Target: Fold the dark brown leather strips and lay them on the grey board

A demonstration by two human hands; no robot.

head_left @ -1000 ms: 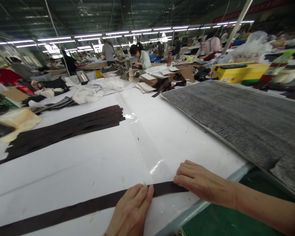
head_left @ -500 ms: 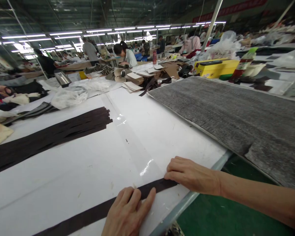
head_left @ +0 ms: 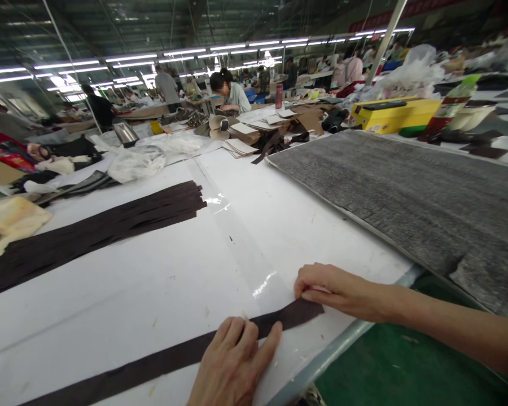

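Note:
A long dark brown strip (head_left: 152, 367) of thin material lies slantwise across the near part of the white table. My left hand (head_left: 237, 361) rests on it with thumb and fingers apart, pressing it against the surface. At the strip's right end, the fingers of my right hand (head_left: 328, 288) are pinched together on its far edge. The end corner shows below that hand, close to the table edge. Farther back at left lies a flat stack of similar dark brown strips (head_left: 105, 231), their ends uneven.
The white table (head_left: 173, 282) has a rounded near-right edge (head_left: 322, 358) above a green floor (head_left: 389, 366). A grey board (head_left: 389, 186) lies at right. Behind are a yellow box (head_left: 393, 115), a bottle (head_left: 449, 110), clear plastic bags (head_left: 139, 160) and stacked pieces (head_left: 241, 135). Several people work farther off.
The view has shifted, so things sit farther right. My right hand has moved up to the strip's far edge, uncovering more of its end. My left hand stays pressed on the strip.

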